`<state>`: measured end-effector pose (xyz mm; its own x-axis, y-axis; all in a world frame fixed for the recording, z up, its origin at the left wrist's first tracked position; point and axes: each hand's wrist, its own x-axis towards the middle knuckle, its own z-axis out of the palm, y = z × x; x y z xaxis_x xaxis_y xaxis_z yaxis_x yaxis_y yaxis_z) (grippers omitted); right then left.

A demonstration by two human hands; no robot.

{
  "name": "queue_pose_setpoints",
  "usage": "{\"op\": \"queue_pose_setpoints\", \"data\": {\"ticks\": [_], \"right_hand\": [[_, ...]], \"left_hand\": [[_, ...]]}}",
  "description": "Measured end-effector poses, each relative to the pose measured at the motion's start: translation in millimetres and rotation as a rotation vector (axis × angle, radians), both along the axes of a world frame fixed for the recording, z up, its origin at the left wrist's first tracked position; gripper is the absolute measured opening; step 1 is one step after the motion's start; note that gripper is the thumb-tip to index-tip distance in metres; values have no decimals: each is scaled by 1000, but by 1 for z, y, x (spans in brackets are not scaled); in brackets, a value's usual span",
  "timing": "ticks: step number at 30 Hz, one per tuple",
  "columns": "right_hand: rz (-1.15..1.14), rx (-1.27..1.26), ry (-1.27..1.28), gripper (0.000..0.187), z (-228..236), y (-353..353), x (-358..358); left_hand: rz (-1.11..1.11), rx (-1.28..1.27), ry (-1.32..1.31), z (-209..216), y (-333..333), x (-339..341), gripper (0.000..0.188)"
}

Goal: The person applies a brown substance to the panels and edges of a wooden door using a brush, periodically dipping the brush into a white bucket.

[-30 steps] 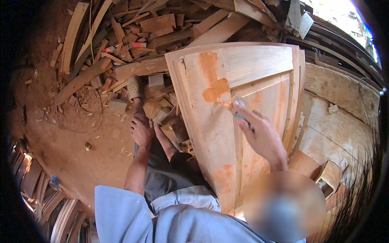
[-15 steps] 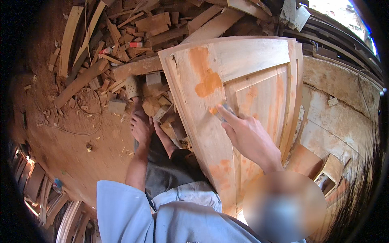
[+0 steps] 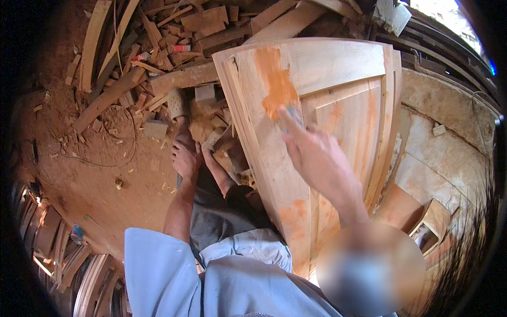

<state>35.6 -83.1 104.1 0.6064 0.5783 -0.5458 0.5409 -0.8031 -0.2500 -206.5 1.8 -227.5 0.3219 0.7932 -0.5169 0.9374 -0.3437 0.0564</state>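
- The right hand (image 3: 325,161) has fingers clamped on a small tool (image 3: 291,111), by orange paint (image 3: 280,84) on a wooden door (image 3: 338,68).
- The left hand (image 3: 185,158) rests on a leg (image 3: 182,130); can't tell its grip.

Reddish-brown earth floor (image 3: 90,201) leaves room beside the bare left hand (image 3: 185,159); a jumbled brown wood-offcut pile (image 3: 204,21) blocks beyond.

We record white glare at the upper-right opening (image 3: 449,16), dimmer light over the wood scraps (image 3: 205,21), slight blur on the right hand (image 3: 321,158), a smeared round patch (image 3: 371,269) lower right, and bent edges within black fisheye corners.
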Motion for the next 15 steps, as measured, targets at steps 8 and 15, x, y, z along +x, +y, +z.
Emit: {"op": "queue_pose_setpoints", "data": {"ticks": [8, 15], "right_hand": [[-153, 64, -41, 49, 9, -1, -22], [-156, 205, -156, 50, -38, -34, -44]], "left_hand": [[-9, 9, -4, 5, 0, 3, 77], [13, -36, 8, 0, -2, -2, 76]]}}
